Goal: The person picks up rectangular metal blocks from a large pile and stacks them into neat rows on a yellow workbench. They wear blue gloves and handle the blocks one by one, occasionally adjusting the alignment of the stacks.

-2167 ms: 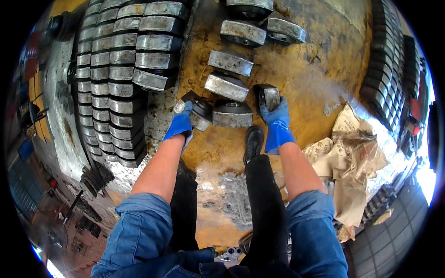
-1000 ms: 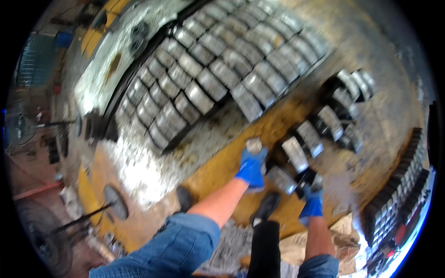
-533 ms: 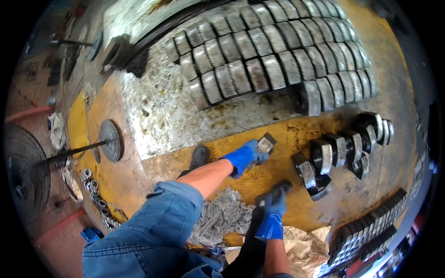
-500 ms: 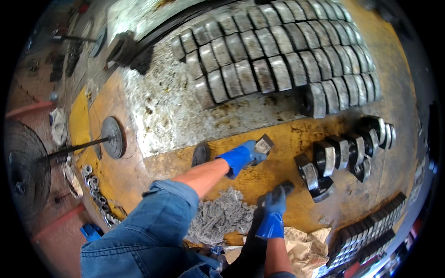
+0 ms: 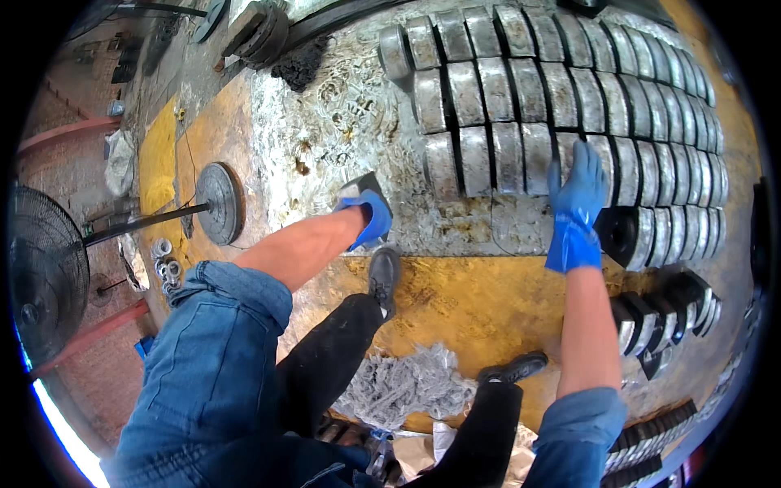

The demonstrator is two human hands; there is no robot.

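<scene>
My left hand (image 5: 373, 216), in a blue rubber glove, is low over the pale, stained sheet. Its fingers are mostly hidden behind the cuff, and a small dark-and-silver metal block (image 5: 368, 184) shows at its far side, held in it. To the right, my right hand (image 5: 579, 183), gloved too, reaches to the near rows of curved metal blocks (image 5: 508, 156). Its fingers are stretched out over the block tops; I cannot tell whether they press on them. The blocks stand on edge in several close rows, with silver curved faces and dark sides.
Grey rag waste (image 5: 407, 386) lies between my shoes. More dark blocks (image 5: 663, 305) stand at the right on the yellow floor (image 5: 455, 297). At the left are a round weighted stand base (image 5: 220, 203), a black fan (image 5: 45, 264) and metal rings (image 5: 169, 268).
My right hand has swung up from beside my leg to the block rows. My left hand has moved left and away with the block, onto the pale sheet. The view has shifted too.
</scene>
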